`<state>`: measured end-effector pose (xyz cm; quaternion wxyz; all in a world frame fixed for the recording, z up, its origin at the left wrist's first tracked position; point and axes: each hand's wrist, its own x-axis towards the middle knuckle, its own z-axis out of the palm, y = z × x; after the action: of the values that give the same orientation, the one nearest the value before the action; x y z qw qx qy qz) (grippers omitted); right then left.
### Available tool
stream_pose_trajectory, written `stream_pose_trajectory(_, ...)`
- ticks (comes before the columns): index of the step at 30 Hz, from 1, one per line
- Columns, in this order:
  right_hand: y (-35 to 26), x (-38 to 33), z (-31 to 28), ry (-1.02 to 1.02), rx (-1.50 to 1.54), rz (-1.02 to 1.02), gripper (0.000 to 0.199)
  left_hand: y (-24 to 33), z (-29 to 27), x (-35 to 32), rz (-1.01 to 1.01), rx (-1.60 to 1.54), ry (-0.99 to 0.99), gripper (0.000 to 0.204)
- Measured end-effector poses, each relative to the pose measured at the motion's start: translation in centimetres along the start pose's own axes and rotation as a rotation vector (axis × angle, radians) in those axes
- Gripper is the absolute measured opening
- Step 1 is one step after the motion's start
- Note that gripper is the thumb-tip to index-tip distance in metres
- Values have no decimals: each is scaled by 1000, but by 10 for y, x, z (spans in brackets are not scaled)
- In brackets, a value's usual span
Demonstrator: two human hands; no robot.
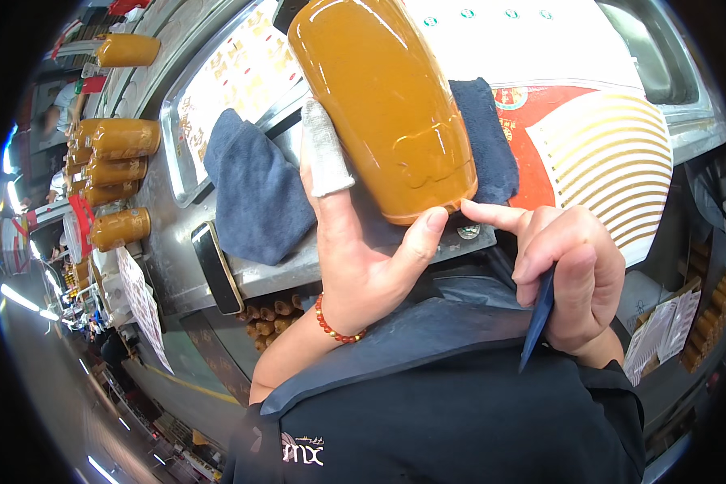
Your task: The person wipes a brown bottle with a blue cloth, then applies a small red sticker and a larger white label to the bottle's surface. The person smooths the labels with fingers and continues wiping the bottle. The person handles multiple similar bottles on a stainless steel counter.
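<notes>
At the near end of the glossy amber-brown jar, both of my hands meet its rim. The jar, taken here as the landmark, lies tilted above the metal bench, its near end toward my body. My left hand is spread, its thumb against the near end and its forefinger, in a pale cloth sleeve, along the jar's left side; whether the hidden fingers clamp it from below I cannot tell. My right hand sets its forefinger tip on the near rim, while its other fingers are curled closed on a thin blue strip. One dark blue cloth lies left of the jar, with a phone beyond it; a second blue cloth shows just beside its right flank. Judged from this arrangement, a loosened left hand could let the smooth, rounded jar roll or slide. Uneven fingertip pressure might distort the rippled patch near its near end, if that is a film. A turn of my right wrist could bring the strip's edge against the surface and scratch it.
</notes>
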<state>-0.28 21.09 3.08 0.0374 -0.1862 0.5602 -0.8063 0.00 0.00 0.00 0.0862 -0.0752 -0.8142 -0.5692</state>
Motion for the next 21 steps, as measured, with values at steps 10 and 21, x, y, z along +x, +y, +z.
stream_pose_trajectory(10, -8, 2, 7, -17, -244, 24, 47, 0, 1, 0, 5, -22, 2, 99)
stream_pose_trajectory(21, -1, -1, 3, -16, -56, -30, 29, 1, -2, -1, -9, 55, -1, 102)
